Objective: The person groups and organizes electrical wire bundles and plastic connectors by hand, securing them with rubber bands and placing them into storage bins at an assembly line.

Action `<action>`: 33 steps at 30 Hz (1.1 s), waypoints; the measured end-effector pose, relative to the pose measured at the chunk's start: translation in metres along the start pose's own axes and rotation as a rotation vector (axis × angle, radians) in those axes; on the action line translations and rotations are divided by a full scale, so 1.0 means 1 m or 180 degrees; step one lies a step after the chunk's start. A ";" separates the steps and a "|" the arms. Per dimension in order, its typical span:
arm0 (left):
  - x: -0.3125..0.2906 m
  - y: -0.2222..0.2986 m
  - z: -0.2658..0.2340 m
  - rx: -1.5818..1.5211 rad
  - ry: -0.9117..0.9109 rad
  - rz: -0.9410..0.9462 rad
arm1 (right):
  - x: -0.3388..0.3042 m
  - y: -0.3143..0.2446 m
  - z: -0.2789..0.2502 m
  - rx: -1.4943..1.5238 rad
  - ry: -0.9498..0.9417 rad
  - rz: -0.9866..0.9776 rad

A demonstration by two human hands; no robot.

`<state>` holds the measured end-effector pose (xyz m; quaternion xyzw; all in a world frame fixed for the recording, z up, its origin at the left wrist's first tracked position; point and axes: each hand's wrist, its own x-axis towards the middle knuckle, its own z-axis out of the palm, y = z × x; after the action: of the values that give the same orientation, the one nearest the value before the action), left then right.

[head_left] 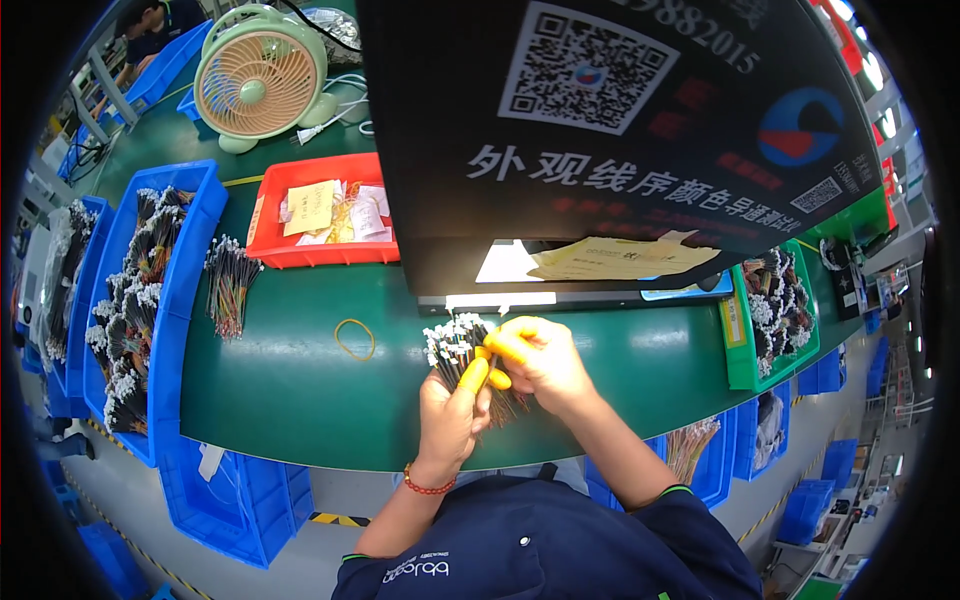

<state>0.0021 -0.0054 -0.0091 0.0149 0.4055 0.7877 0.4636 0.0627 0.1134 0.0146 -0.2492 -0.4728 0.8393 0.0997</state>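
Observation:
A bundle of thin dark wires with white connectors [455,343] stands over the near edge of the table, connectors uppermost. My left hand [449,418] is wrapped round its wires, the thumb lying across them. Wire tails show below the fingers. My right hand [545,362] pinches at the right side of the bundle, just under the connectors; its fingertips hide the exact wires gripped. Yellow finger cots cover fingertips on both hands. To the left lies a loose yellow rubber band [355,340] on the green table [300,400].
A large black machine [600,180] overhangs the far side. Left stand a red tray [330,255] with papers, another wire bundle [232,285] and a blue bin [185,320] of harnesses. A green bin [742,350] is at right, a fan [255,85] far left.

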 end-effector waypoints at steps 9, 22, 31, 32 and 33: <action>0.000 0.004 0.007 -0.0228 0.0185 0.0085 | 0.013 -0.003 -0.023 0.1564 0.0290 0.0766; 0.000 -0.001 0.000 -0.0133 -0.0067 0.0152 | 0.002 0.009 0.003 -0.0695 0.0237 -0.0548; -0.001 0.004 0.005 -0.0157 0.0191 0.0011 | 0.014 -0.002 -0.025 0.1732 -0.0040 0.0862; 0.000 0.004 0.005 -0.0169 0.0165 0.0013 | 0.014 -0.003 -0.025 0.1757 -0.0069 0.0818; -0.001 0.004 0.005 -0.0179 0.0145 0.0021 | 0.015 -0.002 -0.025 0.1758 -0.0071 0.0821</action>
<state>0.0014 -0.0038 -0.0026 -0.0147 0.3936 0.8004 0.4519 0.0626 0.1389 0.0011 -0.2614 -0.1923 0.9445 0.0511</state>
